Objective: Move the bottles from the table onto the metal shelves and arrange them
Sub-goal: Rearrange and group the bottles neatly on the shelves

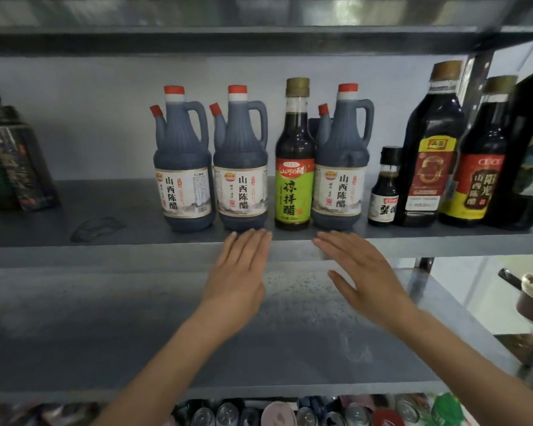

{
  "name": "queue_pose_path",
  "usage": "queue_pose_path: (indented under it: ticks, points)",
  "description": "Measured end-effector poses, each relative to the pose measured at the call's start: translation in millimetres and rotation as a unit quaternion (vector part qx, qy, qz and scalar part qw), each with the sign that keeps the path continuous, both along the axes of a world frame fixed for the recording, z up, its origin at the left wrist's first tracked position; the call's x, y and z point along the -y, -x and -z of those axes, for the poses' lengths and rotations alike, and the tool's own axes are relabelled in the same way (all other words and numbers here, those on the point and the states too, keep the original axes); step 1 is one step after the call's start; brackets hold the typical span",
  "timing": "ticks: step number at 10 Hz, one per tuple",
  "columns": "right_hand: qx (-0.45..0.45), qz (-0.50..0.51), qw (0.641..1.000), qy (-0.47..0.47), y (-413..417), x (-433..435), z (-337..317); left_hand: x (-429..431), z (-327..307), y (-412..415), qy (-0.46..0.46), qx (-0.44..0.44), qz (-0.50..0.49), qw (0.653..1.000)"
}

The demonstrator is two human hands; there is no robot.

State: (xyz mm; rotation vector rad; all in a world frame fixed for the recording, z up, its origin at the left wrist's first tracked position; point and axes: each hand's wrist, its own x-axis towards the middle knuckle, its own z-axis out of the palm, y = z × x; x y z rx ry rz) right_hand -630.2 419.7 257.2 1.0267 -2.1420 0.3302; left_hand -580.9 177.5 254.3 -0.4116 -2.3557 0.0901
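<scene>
both hands, left hand [239,265] and right hand [362,265], flat and empty, flank the upright green-label bottle [294,167] just beyond their fingertips.

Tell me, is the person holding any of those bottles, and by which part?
Nothing is held. The left hand and right hand are both open, fingers straight, at the front edge of the shelf, below the green-label bottle.
</scene>
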Motion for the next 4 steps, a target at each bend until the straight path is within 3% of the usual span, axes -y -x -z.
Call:
queue_pose_path:
  ticks: [2, 3, 4]
  points:
    - [0.074, 0.022, 0.994, -0.074, -7, -3, -6, -47, -8, -8, -0.005, 0.119, -0.23, 0.966]
    - [0.161, -0.034, 0.982, -0.094, -17, -13, -19, -60, -19, -20, -0.052, 0.201, -0.245, 0.947]
    - [0.247, -0.107, 0.963, 0.032, -54, -55, -46, -78, -36, -59, -0.199, 0.207, -0.162, 0.944]
